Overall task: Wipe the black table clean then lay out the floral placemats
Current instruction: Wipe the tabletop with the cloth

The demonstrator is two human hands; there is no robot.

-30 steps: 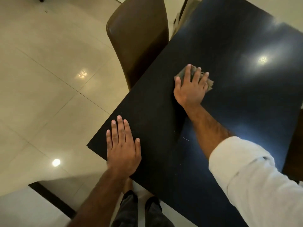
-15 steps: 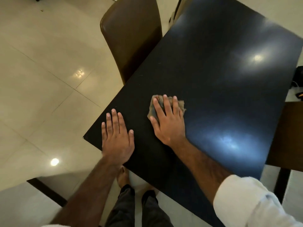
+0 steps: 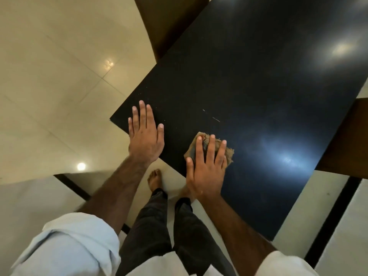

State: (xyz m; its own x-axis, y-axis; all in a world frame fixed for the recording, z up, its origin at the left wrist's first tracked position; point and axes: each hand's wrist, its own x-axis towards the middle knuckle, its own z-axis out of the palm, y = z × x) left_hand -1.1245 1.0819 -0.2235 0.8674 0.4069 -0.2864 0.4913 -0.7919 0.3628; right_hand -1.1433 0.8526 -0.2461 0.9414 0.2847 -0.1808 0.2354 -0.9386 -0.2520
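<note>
The glossy black table (image 3: 258, 80) fills the upper right of the head view. A crumpled brown-grey cloth (image 3: 229, 154) lies on it close to the near edge. My right hand (image 3: 205, 166) presses flat on the cloth with straight, spread fingers. My left hand (image 3: 145, 134) rests flat on the table's near left corner, fingers straight, a hand's width left of the cloth. A few pale specks and streaks (image 3: 216, 118) show on the surface just beyond the cloth. No placemats are in view.
A brown chair (image 3: 169, 22) is tucked at the table's far left side. Another brown wooden piece (image 3: 350, 140) adjoins the right edge. My legs and bare foot (image 3: 155, 179) stand on the cream tiled floor (image 3: 59, 76) below the near edge.
My right hand has dragged the cloth from the table's middle back toward me, down to the near edge. My left hand has stayed on the corner.
</note>
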